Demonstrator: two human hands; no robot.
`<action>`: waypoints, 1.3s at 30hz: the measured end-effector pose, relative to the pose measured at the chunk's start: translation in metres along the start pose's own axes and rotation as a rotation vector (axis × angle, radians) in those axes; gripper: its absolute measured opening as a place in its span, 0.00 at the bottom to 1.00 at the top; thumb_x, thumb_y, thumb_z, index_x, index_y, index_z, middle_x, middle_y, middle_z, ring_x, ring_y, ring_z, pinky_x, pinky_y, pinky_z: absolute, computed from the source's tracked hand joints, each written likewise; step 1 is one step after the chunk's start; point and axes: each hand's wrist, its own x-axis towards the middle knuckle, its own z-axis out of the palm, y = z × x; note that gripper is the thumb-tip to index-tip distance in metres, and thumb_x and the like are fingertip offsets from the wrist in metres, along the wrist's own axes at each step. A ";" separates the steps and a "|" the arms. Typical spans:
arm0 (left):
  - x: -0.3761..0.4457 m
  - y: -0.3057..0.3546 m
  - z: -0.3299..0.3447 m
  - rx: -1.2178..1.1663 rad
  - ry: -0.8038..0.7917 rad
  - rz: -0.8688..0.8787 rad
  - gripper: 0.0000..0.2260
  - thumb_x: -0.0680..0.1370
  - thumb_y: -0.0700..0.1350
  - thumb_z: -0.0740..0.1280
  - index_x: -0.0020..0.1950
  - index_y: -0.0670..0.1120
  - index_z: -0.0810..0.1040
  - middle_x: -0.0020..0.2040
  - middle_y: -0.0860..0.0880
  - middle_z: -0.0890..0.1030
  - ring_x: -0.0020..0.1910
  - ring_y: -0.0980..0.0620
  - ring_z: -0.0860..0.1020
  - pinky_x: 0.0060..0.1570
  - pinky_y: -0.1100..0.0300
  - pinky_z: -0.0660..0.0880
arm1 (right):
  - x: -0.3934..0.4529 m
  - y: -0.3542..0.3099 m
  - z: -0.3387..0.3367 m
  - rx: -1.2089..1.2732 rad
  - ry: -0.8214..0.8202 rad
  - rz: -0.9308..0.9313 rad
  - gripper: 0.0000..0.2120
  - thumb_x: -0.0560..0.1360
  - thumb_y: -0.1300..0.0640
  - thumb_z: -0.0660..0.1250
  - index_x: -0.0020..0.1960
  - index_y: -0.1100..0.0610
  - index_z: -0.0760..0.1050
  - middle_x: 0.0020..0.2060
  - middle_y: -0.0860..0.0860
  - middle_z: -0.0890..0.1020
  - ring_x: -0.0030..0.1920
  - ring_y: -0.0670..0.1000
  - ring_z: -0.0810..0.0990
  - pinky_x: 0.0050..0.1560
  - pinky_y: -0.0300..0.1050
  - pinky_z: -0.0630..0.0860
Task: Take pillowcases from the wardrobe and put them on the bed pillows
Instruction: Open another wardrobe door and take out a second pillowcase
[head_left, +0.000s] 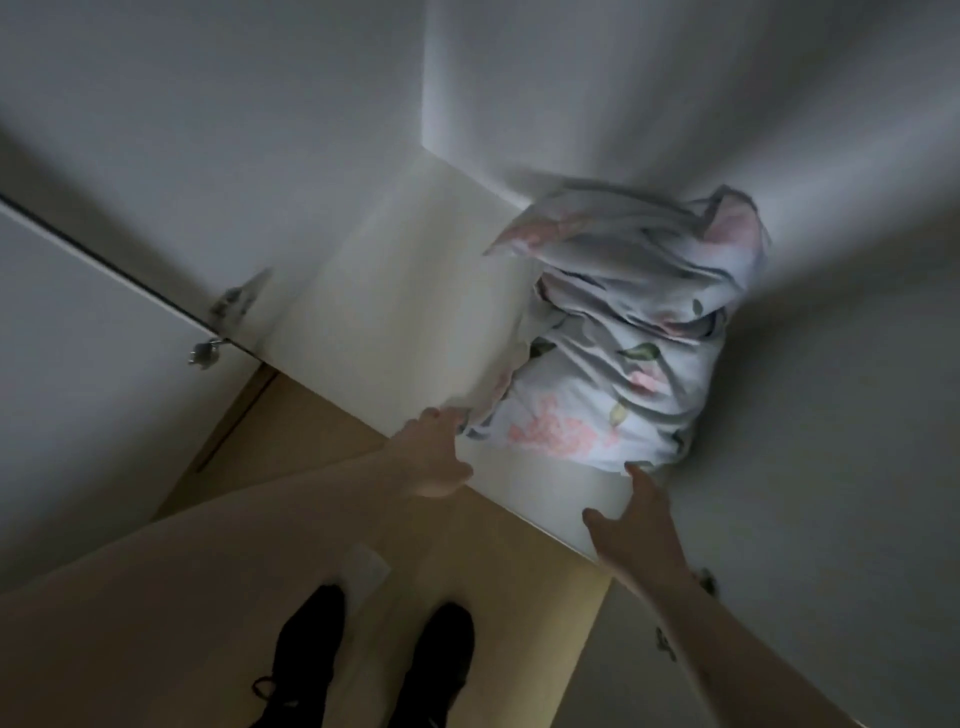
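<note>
A crumpled pile of pale blue pillowcases (623, 338) with pink flowers and green leaves lies on a white wardrobe shelf (374, 312), pushed against the right inner wall. My left hand (434, 452) reaches over the shelf's front edge with its fingertips at the pile's lower left corner. Whether they pinch the cloth is lost in blur. My right hand (634, 519) has its fingers spread, with one fingertip touching the pile's front edge and the thumb over the shelf front.
An open white wardrobe door (78, 322) with a metal hinge (205, 353) stands at the left. The wardrobe's right side wall (831, 364) is close to the pile. Below the shelf are the light wooden floor (311, 426) and my black shoes (441, 665).
</note>
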 end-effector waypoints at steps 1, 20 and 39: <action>0.018 0.005 0.009 -0.023 0.000 -0.008 0.33 0.77 0.51 0.70 0.80 0.51 0.60 0.73 0.47 0.68 0.67 0.44 0.72 0.54 0.55 0.73 | 0.011 0.006 0.004 0.007 0.014 -0.002 0.39 0.77 0.55 0.71 0.83 0.52 0.55 0.81 0.55 0.59 0.78 0.59 0.65 0.73 0.57 0.68; 0.154 0.096 0.076 -0.797 -0.211 -0.288 0.26 0.75 0.60 0.75 0.62 0.43 0.78 0.45 0.54 0.83 0.47 0.58 0.84 0.44 0.64 0.83 | 0.062 0.093 0.044 0.158 0.317 -0.052 0.43 0.73 0.65 0.71 0.81 0.50 0.54 0.78 0.51 0.58 0.73 0.62 0.71 0.68 0.56 0.74; -0.116 0.082 -0.031 -0.816 0.060 -0.147 0.09 0.76 0.54 0.71 0.46 0.48 0.80 0.47 0.44 0.86 0.47 0.43 0.85 0.53 0.45 0.83 | -0.135 0.066 -0.027 -0.097 0.151 -0.460 0.65 0.59 0.19 0.68 0.84 0.42 0.42 0.84 0.46 0.53 0.84 0.51 0.48 0.81 0.63 0.55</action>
